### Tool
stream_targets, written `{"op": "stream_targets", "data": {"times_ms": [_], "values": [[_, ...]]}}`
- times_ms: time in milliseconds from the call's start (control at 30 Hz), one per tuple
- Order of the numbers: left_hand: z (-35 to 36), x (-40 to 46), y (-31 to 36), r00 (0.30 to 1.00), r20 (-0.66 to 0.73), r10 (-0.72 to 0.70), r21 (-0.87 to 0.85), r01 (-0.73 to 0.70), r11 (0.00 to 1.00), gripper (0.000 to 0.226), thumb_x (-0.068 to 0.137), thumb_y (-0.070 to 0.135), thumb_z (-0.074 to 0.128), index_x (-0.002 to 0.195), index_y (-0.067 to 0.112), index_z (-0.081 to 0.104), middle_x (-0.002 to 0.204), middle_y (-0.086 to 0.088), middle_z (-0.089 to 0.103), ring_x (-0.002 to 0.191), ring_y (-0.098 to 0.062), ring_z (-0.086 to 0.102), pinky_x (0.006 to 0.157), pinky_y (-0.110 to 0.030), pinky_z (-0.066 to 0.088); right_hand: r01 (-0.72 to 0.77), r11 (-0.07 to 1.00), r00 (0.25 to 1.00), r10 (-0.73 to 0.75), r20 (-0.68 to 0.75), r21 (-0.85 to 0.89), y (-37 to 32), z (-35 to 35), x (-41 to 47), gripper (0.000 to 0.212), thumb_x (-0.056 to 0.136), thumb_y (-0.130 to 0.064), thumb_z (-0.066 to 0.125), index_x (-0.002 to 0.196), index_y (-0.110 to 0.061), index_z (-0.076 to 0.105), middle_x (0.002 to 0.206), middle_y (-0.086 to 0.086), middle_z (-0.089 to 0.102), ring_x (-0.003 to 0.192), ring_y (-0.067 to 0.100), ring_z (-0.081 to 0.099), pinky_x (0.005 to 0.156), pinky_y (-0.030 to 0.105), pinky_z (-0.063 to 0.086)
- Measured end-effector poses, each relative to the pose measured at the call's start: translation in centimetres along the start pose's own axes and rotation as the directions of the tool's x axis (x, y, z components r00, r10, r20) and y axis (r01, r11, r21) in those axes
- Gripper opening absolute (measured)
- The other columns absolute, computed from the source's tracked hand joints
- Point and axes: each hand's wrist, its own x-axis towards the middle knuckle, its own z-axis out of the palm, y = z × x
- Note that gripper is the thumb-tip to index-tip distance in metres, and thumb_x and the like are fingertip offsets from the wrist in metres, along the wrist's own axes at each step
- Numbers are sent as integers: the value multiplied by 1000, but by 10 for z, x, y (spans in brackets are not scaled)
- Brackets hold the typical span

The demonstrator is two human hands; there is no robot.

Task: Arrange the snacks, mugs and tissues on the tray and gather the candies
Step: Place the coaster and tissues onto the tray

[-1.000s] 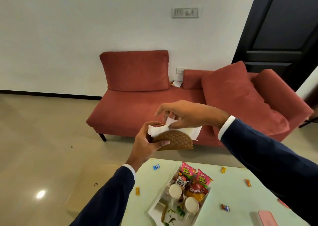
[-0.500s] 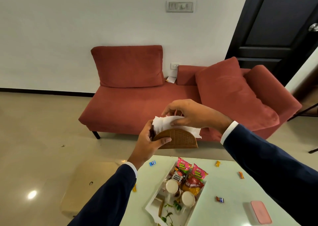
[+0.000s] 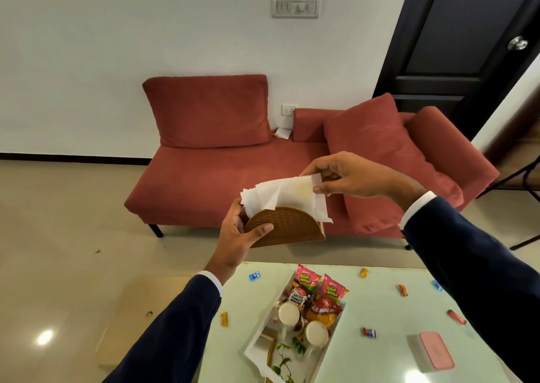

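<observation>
Head view: both hands are raised above the far edge of the worktop (image 3: 380, 318), working on the tissue holder (image 3: 287, 230).
Left hand: the left hand (image 3: 236, 236) grips the left end of the brown woven holder, thumb across its front face and fingers behind it.
Right hand: the right hand (image 3: 347, 175) pinches the upper right corner of the white tissues (image 3: 280, 193) between thumb and fingers, just above the holder.
Step in hand: seemingly seating and squaring the tissues in the holder before it goes onto the tray (image 3: 257, 344).
How to do it well: keep the holder level and steady with the left hand; press the sheets down evenly rather than tugging one corner, which could tear or pull a sheet out; tuck in the loose edge hanging over the right side.
Tray: on the worktop well below the hands, holding snack packets (image 3: 321, 295) at its far end and two mugs (image 3: 302, 322) behind them.
Candies: the candies (image 3: 368, 332) lie scattered on the worktop around the tray, not yet gathered.
</observation>
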Motion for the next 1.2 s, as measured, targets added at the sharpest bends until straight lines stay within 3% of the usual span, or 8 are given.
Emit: {"op": "stream_targets", "data": {"times_ms": [300, 500, 600, 800, 967, 1033, 1100, 1200], "values": [[3, -1, 2, 1000, 23, 8, 11, -8, 1000, 68, 79, 23, 83, 138, 29, 50, 125, 2, 69, 120, -23, 65, 86, -30, 59, -3, 1000, 999, 2, -54, -24, -5, 5, 2, 18, 96, -15, 64, 110, -18, 75, 101, -6, 76, 91, 9, 71, 74, 21, 57], [5, -4, 1, 1000, 20, 19, 95, -21, 995, 55, 76, 37, 87, 124, 36, 60, 115, -2, 71, 109, -23, 69, 84, -29, 59, 46, 995, 987, -59, -150, -89, -7, 29, 7, 22, 98, -11, 61, 115, -18, 74, 111, -8, 74, 104, 4, 67, 91, 21, 54], [6, -5, -1, 1000, 5, 29, 123, -30, 992, 62, 77, 41, 86, 130, 24, 57, 115, 2, 70, 111, -22, 68, 87, -28, 57, 34, 999, 978, -30, -208, 14, 0, 42, 9, 23, 100, -7, 56, 114, -12, 72, 111, -2, 73, 106, 14, 67, 93, 32, 55], [8, -11, -5, 1000, -5, -13, 126, 14, 992, 49, 75, 44, 86, 118, 49, 63, 117, 11, 72, 113, -13, 69, 82, -22, 58, -12, 975, 975, 61, -216, 222, 9, 73, 8, 26, 103, -13, 52, 117, -18, 73, 111, -3, 74, 104, 19, 67, 84, 30, 55], [2, -15, -24, 999, 1, -34, 145, 33, 989, 54, 80, 33, 86, 127, 33, 59, 123, 4, 69, 117, -17, 66, 89, -25, 57, -108, 921, 992, 126, -25, 374, 17, 83, 3, 46, 105, -50, 35, 127, -25, 67, 125, -8, 68, 111, 7, 66, 87, 20, 54], [-3, -20, -39, 996, -15, -86, 137, 87, 987, 54, 80, 30, 86, 127, 28, 59, 122, 0, 70, 116, -21, 67, 90, -31, 58, -164, 930, 986, 156, 52, 329, 28, 87, 2, 50, 99, -61, 38, 131, -32, 62, 131, -16, 62, 116, -1, 60, 91, 16, 47], [-6, -25, -56, 991, -19, -134, 148, 135, 980, 52, 80, 25, 86, 125, 28, 60, 119, 1, 71, 112, -18, 68, 86, -30, 59, -171, 974, 982, 156, 105, 149, 41, 98, 3, 53, 90, -62, 58, 135, -35, 56, 132, -20, 58, 117, -3, 57, 93, 17, 46], [-11, -34, -96, 975, -16, -221, 190, 220, 957, 50, 80, 19, 84, 124, 28, 62, 114, 7, 73, 107, -12, 70, 81, -23, 57, -178, 983, 977, 183, 112, -49, 78, 133, 6, 64, 78, -43, 82, 135, -35, 53, 128, -16, 61, 111, 6, 59, 91, 24, 50]]}}
